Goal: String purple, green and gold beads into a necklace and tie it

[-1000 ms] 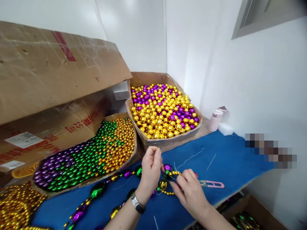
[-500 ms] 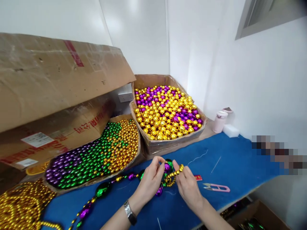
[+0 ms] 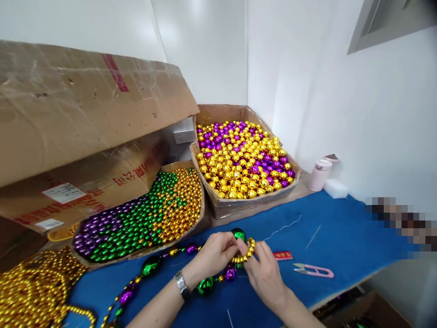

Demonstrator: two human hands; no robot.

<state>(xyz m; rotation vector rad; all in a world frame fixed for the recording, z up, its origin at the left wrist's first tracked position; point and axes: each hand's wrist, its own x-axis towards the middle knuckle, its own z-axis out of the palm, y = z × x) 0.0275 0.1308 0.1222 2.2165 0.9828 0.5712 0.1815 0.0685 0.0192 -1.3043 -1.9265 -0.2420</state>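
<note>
Behind the bead strand (image 3: 191,273), a cardboard box (image 3: 246,202) holds loose gold and purple balls; to its left a shallow tray (image 3: 143,218) carries strung purple, green and gold beads. Since half a second ago, the hands have dropped lower toward the blue desk (image 3: 334,237), and the large green bead now shows above them. The left hand (image 3: 215,255) and right hand (image 3: 264,271) meet at the strand's gold section, fingers pinched shut on it, wrists angled inward. Pink snips (image 3: 314,270) lie right of the strand.
</note>
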